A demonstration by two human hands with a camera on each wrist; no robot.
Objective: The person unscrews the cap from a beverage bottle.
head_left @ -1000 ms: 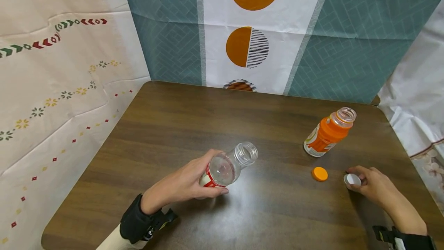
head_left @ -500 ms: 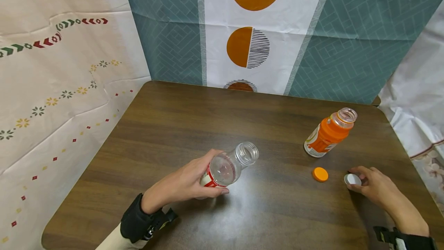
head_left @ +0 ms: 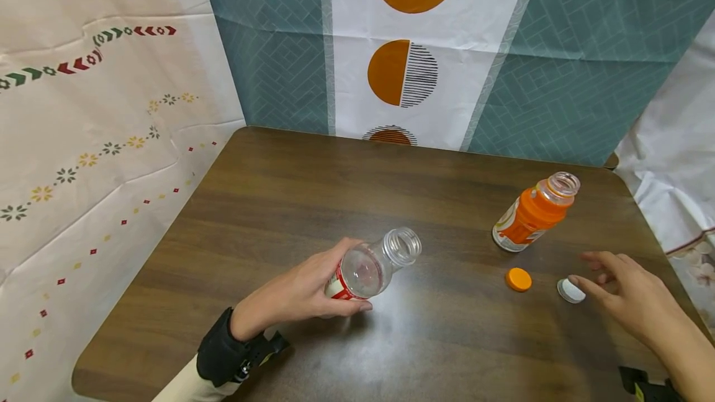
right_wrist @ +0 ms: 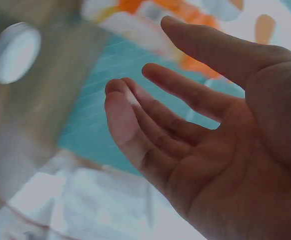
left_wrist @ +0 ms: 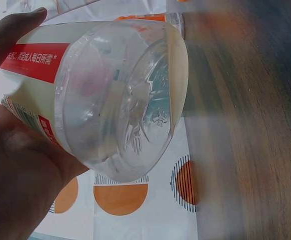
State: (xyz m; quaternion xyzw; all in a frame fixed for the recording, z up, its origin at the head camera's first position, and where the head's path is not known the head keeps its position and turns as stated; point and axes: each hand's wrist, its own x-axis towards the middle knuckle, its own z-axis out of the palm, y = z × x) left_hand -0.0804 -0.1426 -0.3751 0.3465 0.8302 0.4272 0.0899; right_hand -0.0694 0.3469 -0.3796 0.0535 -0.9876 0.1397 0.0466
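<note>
My left hand (head_left: 313,284) grips a clear bottle (head_left: 363,272) with a red and cream label, its uncapped mouth leaning to the right. In the left wrist view the transparent base of the bottle (left_wrist: 120,100) faces the camera, and the thumb and palm wrap the label. To the right, a white cap (head_left: 570,291) lies on the table. Just beside it my right hand (head_left: 631,293) is raised with relaxed, parted fingers and nothing in them. The right wrist view shows that same bare palm (right_wrist: 225,145), with the white cap (right_wrist: 14,52) apart from the fingertips.
An orange bottle (head_left: 533,213) without a cap stands toward the back right of the brown wooden table (head_left: 290,191). An orange cap (head_left: 518,279) lies in front of it, left of the white cap. Patterned cloths (head_left: 268,48) hang behind and along the sides.
My right hand has let go of the white cap and lifted up and slightly right, leaving the cap on the table. The left hand still holds the clear bottle in much the same place.
</note>
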